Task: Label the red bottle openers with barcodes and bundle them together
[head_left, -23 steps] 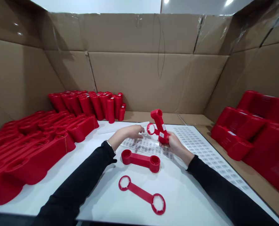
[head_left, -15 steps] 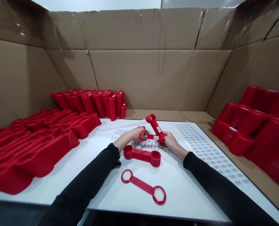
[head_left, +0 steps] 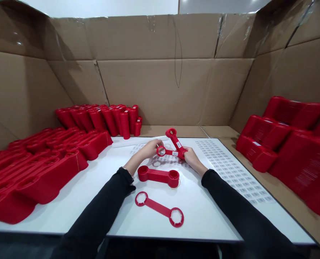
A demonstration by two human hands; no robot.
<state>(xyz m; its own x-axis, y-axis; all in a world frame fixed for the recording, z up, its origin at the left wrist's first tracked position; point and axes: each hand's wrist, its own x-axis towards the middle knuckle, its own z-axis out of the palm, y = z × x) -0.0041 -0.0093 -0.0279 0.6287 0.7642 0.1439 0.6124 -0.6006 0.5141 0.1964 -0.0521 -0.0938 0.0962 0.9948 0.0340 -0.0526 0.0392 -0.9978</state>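
My right hand (head_left: 190,157) is wrapped round the joined ends of two red ring-ended pieces (head_left: 178,145), which fan out to the left; each bears a small white label. Beside the lower piece's ring is my left hand (head_left: 152,148), its fingers bent together; whatever they hold is too small to make out. Below the hands, a thicker red stack of such pieces (head_left: 158,175) lies on the white table (head_left: 203,219). Nearer the front edge lies a single flat red piece (head_left: 160,208) with a ring at each end.
Sheets of small labels (head_left: 230,169) lie under and right of the hands. Red stacks (head_left: 49,176) cover the table's left side, with upright red stacks (head_left: 111,120) behind. More red stacks (head_left: 292,151) stand at right. Cardboard walls (head_left: 149,90) enclose the table.
My left hand has moved slightly away to the left from the lower piece's ring. The whole view has shifted a little. My right hand still holds the two fanned pieces.
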